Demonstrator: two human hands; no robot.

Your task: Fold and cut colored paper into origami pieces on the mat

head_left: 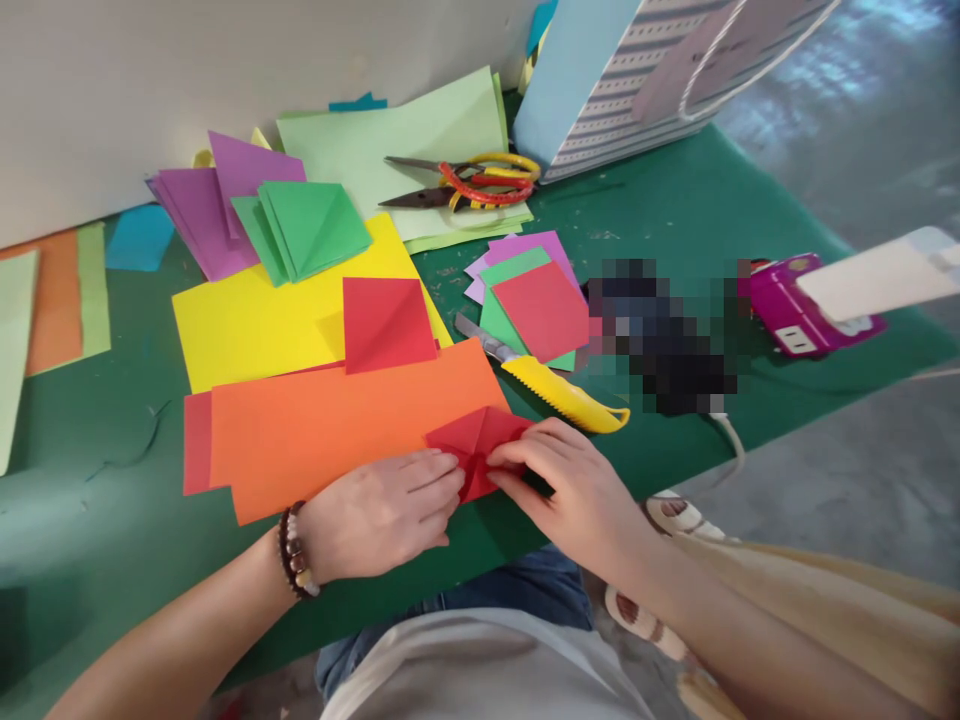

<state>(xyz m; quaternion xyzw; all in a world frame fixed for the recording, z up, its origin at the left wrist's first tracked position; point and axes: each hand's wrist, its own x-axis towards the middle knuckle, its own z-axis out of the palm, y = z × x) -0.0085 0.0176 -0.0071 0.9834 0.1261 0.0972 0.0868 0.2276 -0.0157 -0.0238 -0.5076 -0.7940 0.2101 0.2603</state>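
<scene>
A creased piece of red folding paper (480, 432) lies at the front of the green table, partly over an orange sheet (330, 425). My left hand (390, 510), with a beaded bracelet at the wrist, holds its left side, fingers close together. At the right side, my right hand (566, 470) pinches the paper between thumb and fingers. Part of the red paper is hidden beneath my fingers. Another folded red paper (386, 325) lies just behind, on a yellow sheet (240, 320). A yellow-handled utility knife (566, 393) rests beyond my right hand.
Green folded papers (322, 230) and purple ones (187, 215) sit at the back left. Scissors and pliers (480, 185) lie on pale green sheets (330, 145). Small paper squares (544, 310), a blurred dark object (660, 340), a magenta box (810, 305) and a paper bag (592, 80) stand rightward.
</scene>
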